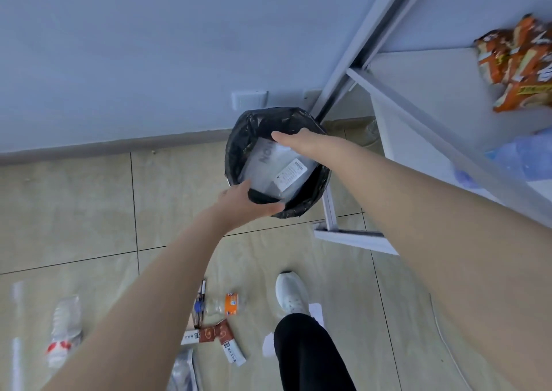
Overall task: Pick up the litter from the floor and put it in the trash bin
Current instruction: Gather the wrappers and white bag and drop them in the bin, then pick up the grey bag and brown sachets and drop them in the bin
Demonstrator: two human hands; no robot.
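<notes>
At centre frame we see the trash bin (277, 163), lined with a black bag, standing on the tiled floor (74, 205) by the wall. Our left hand (248, 201) closes its grip on the bin's near rim. Our right hand (294, 141) pinches a clear plastic package (274, 169) that sits inside the bin. Lower left, plastic bottles (64, 328) and snack wrappers (209, 335) lie scattered.

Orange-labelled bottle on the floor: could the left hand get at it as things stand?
Probably yes, once freed. The left hand grips the trash bin rim, and the bottle lies uncovered on the tiles below that forearm, wrappers beside it, not on it.
</notes>
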